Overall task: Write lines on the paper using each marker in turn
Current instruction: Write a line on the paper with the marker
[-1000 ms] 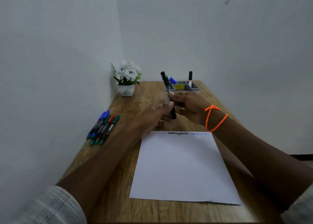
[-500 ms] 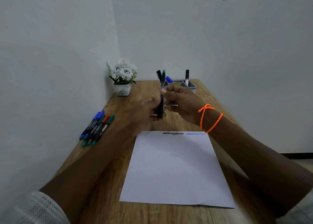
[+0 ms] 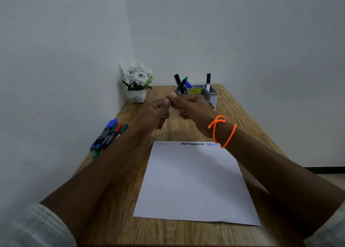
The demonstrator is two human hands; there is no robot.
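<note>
A white paper [image 3: 194,181] lies on the wooden table [image 3: 119,218]. Near its far edge are a black zigzag line [image 3: 192,144] and a blue line [image 3: 211,144], the blue one partly behind my wrist. Above the table beyond the paper, my left hand [image 3: 155,114] and my right hand [image 3: 194,108] meet fingertip to fingertip. Both pinch a black marker with a green end [image 3: 181,85], which slants up and to the right. Its lower end is hidden between my fingers.
Several markers [image 3: 109,134] with blue, green and red caps lie side by side at the table's left edge by the wall. A grey holder [image 3: 204,92] with more markers stands at the back. A small white flower pot [image 3: 137,82] sits in the back left corner.
My hands have risen and moved farther from the paper. The marker, held upright between them before, now slants up and to the right with its lower end inside my fingers.
</note>
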